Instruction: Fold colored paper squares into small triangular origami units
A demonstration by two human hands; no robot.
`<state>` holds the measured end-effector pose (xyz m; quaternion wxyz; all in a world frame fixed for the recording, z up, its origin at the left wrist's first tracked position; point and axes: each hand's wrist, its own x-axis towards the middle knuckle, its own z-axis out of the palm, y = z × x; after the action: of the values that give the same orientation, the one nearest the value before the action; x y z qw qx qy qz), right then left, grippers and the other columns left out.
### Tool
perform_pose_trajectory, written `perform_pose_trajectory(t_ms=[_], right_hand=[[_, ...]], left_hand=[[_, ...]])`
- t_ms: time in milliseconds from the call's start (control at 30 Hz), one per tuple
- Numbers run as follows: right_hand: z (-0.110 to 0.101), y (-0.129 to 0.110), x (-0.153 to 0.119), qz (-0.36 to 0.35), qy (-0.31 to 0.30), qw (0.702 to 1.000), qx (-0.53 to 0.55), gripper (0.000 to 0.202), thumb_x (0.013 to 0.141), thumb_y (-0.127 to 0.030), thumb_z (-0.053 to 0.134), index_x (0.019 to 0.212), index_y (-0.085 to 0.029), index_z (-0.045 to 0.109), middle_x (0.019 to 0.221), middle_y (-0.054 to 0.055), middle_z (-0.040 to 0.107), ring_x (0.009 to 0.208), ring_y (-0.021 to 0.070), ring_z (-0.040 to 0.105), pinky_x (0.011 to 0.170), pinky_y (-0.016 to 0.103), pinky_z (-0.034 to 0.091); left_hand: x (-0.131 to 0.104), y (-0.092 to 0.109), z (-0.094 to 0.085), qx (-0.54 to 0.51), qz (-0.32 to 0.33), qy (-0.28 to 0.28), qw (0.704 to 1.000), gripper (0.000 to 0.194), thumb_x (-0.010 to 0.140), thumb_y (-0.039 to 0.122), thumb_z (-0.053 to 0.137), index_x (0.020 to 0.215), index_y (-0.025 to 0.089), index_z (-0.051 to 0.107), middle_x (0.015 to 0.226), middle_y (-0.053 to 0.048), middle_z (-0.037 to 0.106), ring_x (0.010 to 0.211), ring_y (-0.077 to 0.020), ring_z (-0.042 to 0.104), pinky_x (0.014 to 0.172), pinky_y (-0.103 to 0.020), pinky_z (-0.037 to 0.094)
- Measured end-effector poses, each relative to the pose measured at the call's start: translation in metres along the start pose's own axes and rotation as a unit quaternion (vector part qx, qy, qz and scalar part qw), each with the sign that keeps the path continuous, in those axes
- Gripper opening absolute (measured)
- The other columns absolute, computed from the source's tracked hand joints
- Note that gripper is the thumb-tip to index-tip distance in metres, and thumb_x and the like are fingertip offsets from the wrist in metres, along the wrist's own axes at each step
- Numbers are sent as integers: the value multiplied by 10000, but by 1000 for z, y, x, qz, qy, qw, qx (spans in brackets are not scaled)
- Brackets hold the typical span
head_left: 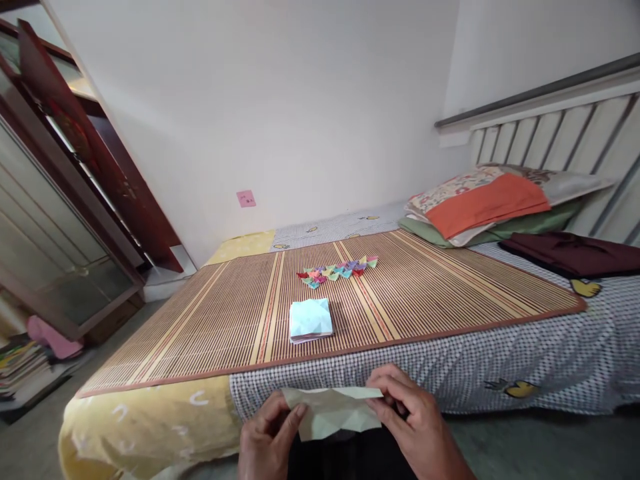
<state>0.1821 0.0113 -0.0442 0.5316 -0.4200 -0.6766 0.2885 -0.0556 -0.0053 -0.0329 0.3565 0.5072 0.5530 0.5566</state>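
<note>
A pale green sheet of paper, with crease lines across it, is stretched between my two hands just off the bed's front edge. My left hand pinches its left end between thumb and fingers. At the right end, my right hand grips the upper corner, where the top edge appears folded over. Beyond them, a stack of square paper with a light blue sheet on top lies on the mat. Farther back sit several small folded paper pieces in many colours, grouped in rows.
A striped bamboo mat covers much of the bed. Pillows and a dark folded cloth rest at the right, beside the white slatted headboard. A checked and yellow bedsheet hangs over the front. Books are low on the left.
</note>
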Motion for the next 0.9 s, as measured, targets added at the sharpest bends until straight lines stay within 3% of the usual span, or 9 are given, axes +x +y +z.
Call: perform_pose_trajectory(t_ms=[133,267,433,600,800,900], right_hand=[[2,6,-8,8,-33,999,-5,195,985,-243,541,851,-215,680,862,41,656,678,167,619,629,247,494],[5,4,-7,36,-71,995,55,194,1004,-275,548,898,-219,701,875,38,694,787,191,678,698,244,519],[7,2,-2,42,-41,998,39,241,985,-351,598,800,-216,673,982,62,718,881,213,701,770,254,530],[9,0,1,75,-52,993,77,249,918,-419,679,796,-204,711,1185,116,709,1056,271,687,914,310,539],[21,8,-7,236,-44,917,318,338,851,-519,772,801,-192,702,1109,109,748,1075,289,691,987,388,529],[29,15,-14,301,-9,882,363,436,773,-542,853,1029,-209,733,1123,109,755,1091,298,694,962,415,536]], left_hand=[[-14,-3,3,33,-21,-4,999,469,811,625,743,674,176,727,538,-5,600,498,-136,471,517,-224,410],[-18,2,4,8,15,-6,1000,453,782,610,775,645,186,696,664,-28,647,638,-183,579,608,-236,475],[-18,8,-3,2,66,39,997,385,799,507,798,607,196,678,875,-73,730,834,-234,669,765,-258,514],[-18,3,-5,-24,40,77,996,394,761,501,832,582,189,668,971,-96,750,881,-250,698,794,-269,527],[-22,-9,2,23,54,126,990,451,788,581,783,578,194,687,1193,-164,755,1160,-338,684,897,-312,533],[-24,-12,3,31,72,152,985,444,793,587,779,607,193,693,1215,-187,748,1169,-341,690,854,-308,559]])
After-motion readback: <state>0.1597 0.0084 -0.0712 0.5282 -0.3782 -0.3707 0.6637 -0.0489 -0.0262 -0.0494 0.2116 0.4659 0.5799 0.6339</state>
